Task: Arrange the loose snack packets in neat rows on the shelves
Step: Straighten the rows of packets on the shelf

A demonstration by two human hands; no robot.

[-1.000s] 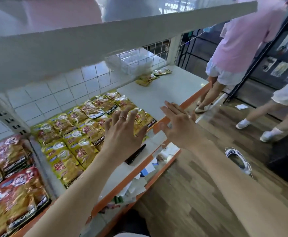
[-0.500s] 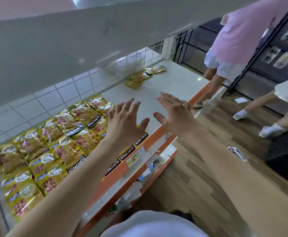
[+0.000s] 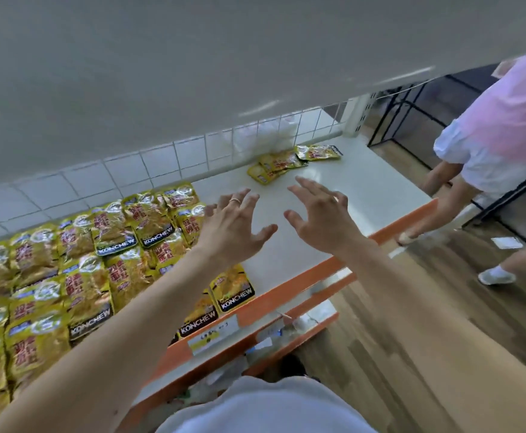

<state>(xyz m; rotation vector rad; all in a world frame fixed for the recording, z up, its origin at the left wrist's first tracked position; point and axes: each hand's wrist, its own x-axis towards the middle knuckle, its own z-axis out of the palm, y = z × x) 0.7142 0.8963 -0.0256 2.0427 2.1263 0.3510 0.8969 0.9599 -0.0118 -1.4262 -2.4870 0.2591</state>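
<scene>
Rows of shiny yellow foil snack packets [image 3: 68, 276] marked KONCHEW lie overlapping on the left part of the white shelf with an orange front edge [image 3: 380, 195], running back to the white tiled wall [image 3: 124, 170]. Just right of them the left hand [image 3: 233, 226] is held over the bare shelf with its fingers [image 3: 249, 198] spread and holding nothing; a thin ring [image 3: 234, 200] sits on one finger. Beside it, apart from it, the right hand [image 3: 321, 217] has its fingers likewise spread and empty. Beyond both hands, at the back of the shelf against the wall, a small loose pile of yellow snack packets [image 3: 286, 162] lies untidily, with a clear plastic bag [image 3: 265, 135] behind it. Further right, a person in a pink top [image 3: 505, 120] stands on the brown wooden floor [image 3: 411, 307].
</scene>
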